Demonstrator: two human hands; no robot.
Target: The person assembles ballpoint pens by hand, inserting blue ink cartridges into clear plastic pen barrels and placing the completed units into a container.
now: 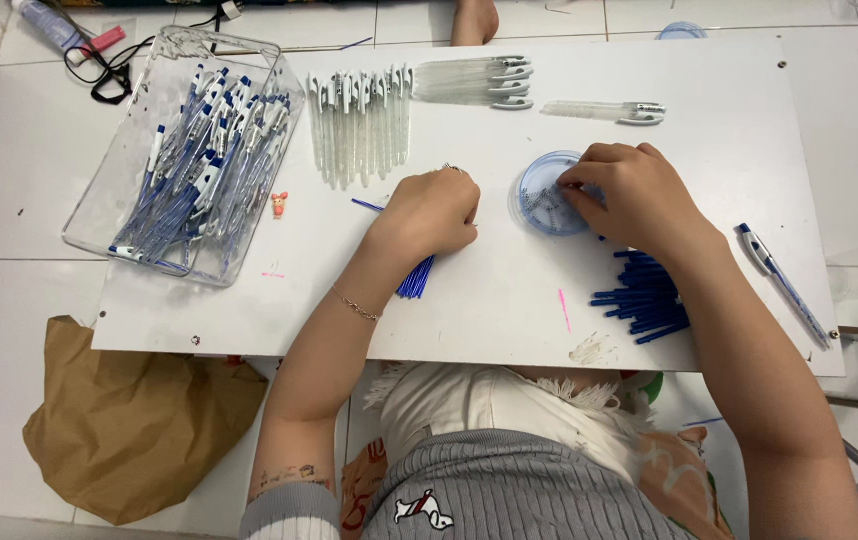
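Observation:
My left hand (431, 212) rests fisted on a white board (509, 300), closed around a bundle of thin blue pen refills (416, 277) that stick out below it. My right hand (627, 195) reaches into a small round blue lid (537, 203) holding tiny metal springs, fingertips pinching among them. A pile of blue pen parts (644, 297) lies just below my right wrist. Clear pen barrels with white clips (361, 120) lie in a row at the top centre.
A clear plastic tray (119, 190) of assembled blue-and-white pens sits at the left. More clear barrels (474, 80) and one pair (604, 110) lie at the top. One finished pen (779, 282) lies at the right. A brown paper bag (129, 420) is on the floor.

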